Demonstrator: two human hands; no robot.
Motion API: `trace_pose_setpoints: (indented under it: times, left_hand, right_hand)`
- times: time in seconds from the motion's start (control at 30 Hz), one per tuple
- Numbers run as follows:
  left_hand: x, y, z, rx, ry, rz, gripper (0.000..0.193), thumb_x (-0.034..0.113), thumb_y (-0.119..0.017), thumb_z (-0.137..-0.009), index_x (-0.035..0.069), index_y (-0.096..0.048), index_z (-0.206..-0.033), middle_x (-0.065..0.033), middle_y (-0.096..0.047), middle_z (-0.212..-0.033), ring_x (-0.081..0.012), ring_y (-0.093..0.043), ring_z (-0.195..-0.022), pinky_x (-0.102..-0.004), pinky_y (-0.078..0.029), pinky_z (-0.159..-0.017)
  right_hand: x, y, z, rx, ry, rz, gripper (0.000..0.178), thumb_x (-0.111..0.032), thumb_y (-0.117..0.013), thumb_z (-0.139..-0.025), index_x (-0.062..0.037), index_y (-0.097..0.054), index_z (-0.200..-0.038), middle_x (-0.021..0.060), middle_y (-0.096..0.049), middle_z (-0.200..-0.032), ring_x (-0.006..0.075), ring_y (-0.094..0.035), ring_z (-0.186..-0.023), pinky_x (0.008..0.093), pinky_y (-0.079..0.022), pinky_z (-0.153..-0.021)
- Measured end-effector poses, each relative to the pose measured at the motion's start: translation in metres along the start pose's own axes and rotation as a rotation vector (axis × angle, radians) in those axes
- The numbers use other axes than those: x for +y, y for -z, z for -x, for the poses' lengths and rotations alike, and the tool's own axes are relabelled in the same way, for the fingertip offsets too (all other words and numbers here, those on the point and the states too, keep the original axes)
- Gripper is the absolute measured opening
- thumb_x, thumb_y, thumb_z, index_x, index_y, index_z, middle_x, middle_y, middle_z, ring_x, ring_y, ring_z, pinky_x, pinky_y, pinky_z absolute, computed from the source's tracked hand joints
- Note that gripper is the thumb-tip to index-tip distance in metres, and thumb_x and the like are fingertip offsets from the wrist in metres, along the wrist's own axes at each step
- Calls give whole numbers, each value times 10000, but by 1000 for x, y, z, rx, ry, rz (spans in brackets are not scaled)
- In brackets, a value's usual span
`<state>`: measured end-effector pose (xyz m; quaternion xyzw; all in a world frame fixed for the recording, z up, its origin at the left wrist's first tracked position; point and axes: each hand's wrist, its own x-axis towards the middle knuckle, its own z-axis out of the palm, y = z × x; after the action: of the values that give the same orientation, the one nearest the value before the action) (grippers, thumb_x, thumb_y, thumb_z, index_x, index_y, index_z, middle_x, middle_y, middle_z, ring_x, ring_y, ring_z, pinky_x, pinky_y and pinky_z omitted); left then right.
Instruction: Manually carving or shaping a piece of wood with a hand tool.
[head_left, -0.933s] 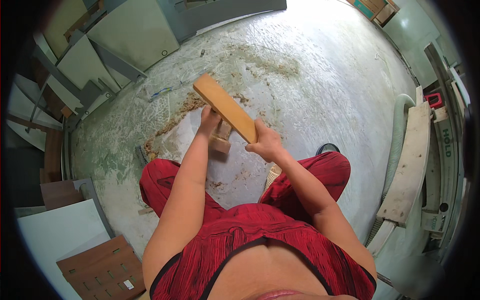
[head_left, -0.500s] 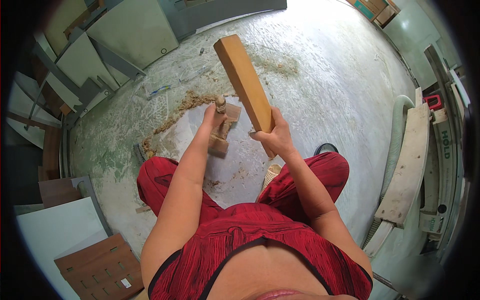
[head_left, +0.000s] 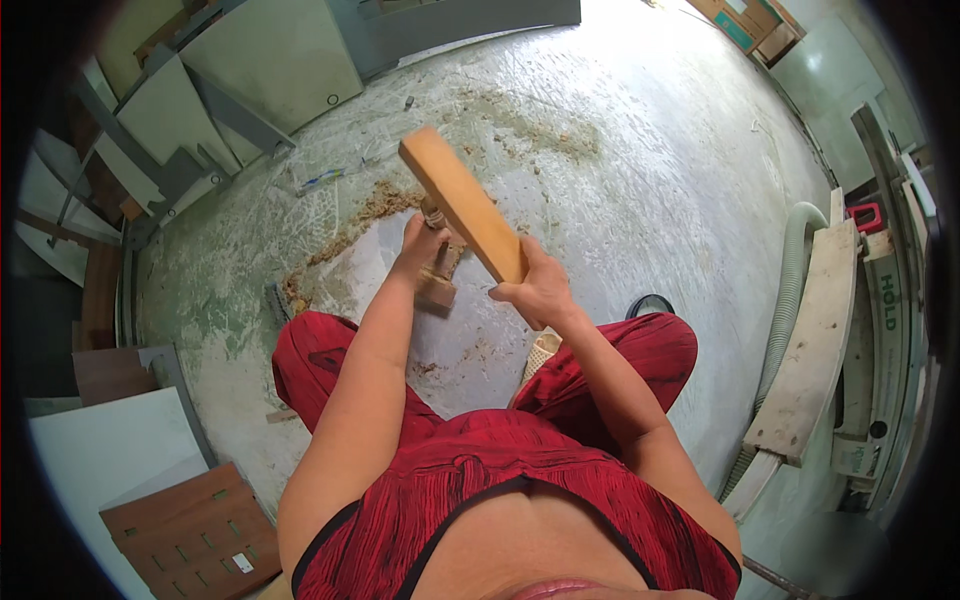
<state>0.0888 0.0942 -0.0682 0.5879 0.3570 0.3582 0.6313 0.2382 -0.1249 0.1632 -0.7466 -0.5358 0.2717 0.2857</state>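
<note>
My left hand is wrapped round the wooden handle of a chisel, which stands up from a brown block of wood on the floor. The chisel's blade is hidden by my hand. My right hand grips the near end of a thick, yellowish-brown wooden bar. The bar slants up and leftward, and its middle covers part of the block. In this view its edge overlaps the top of the chisel handle; I cannot tell whether they touch.
Wood shavings lie beyond and left of the block. Flat panels lean at the far left, and a slotted brown board lies near left. Along the right run a ribbed hose and a pale plank. A round black-rimmed object sits by my right knee.
The wooden bar in my right hand has come down and swung left toward the chisel handle. My left hand stays nearly in place, with the handle tilted slightly more to the left.
</note>
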Motion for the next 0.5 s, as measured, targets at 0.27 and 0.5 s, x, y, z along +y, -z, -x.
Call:
trace_pose_setpoints:
  times: [0.27, 0.5]
  left_hand:
    - [-2, 5, 0, -2, -151, -296, 156, 117, -703, -661, 54, -660, -797, -69, -689, -759, -228, -654, -726, -342, -511, -682]
    - [48, -18, 22, 44, 42, -61, 138, 126, -738, -758, 19, -655, -781, -11, -692, -808, -109, -629, -776, -301, -486, -679]
  right_hand:
    - [-22, -5, 9, 287, 316, -405, 735, -259, -759, -626, -49, -426, -1246, 187, -639, -925, 332, -655, -866, 403, -509, -750]
    - [-4, 0, 2, -107, -142, 45, 734, -321, -774, -589, -61, -491, -1215, 201, -655, -938, 400, -636, -888, 440, -490, -801]
